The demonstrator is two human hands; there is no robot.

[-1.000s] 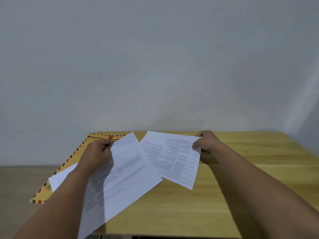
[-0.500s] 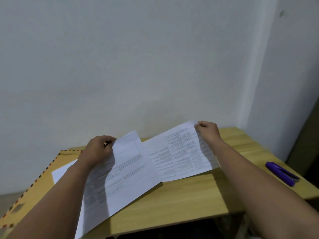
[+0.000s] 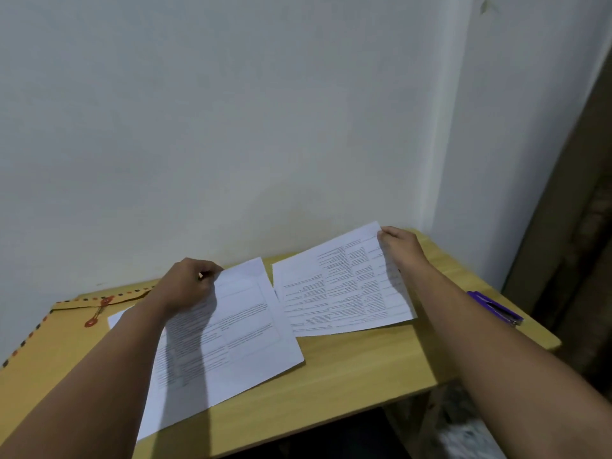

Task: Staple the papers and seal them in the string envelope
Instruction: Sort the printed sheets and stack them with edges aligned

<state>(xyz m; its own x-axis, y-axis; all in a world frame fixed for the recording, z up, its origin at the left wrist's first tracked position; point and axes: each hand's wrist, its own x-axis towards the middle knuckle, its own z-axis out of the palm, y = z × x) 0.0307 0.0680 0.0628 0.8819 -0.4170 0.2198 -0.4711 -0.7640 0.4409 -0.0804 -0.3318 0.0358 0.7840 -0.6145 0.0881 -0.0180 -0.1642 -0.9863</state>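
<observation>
Two printed white sheets lie on the wooden table (image 3: 347, 369). My left hand (image 3: 187, 286) pinches the top edge of the left sheet (image 3: 238, 332), which partly covers the envelope. My right hand (image 3: 402, 245) pinches the far right corner of the right sheet (image 3: 341, 289), lifted a little off the table. The two sheets lie side by side with a narrow gap between them. A tan string envelope (image 3: 56, 339) with a striped border and red string buttons lies at the left, under my left arm. A purple stapler (image 3: 496, 308) rests near the table's right edge.
A white wall stands right behind the table, with a corner at the back right. A dark wooden panel (image 3: 563, 226) rises at the far right. The table's front and right edges drop to the floor.
My right hand has drawn the right sheet farther right, so the two sheets no longer overlap. The view has swung right and down, showing the stapler and more of the envelope.
</observation>
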